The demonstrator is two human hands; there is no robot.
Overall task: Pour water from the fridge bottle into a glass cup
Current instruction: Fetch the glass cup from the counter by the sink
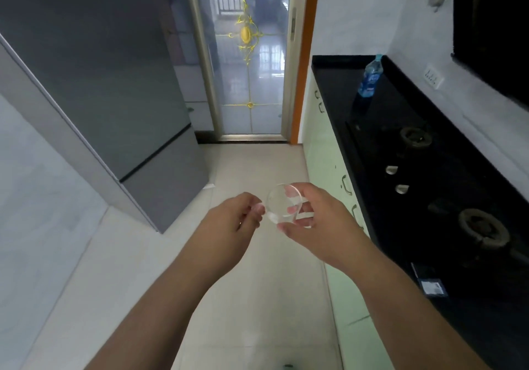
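Between both hands, the glass cup [283, 205] is held in mid-air: right hand [317, 220] curled round its body, left hand [237, 217] pinching the handle, probably steadying it. Well beyond the right hand, a water bottle [370, 76] waits on the black counter [337, 89].

One head-worn wide view — looking forward and down, hands close, kitchen floor [257, 169] beyond.

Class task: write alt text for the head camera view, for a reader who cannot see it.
Both hands hold a clear glass cup over a tiled floor: right hand around its body, left hand pinching its handle. A blue-labelled plastic water bottle stands on the black countertop.
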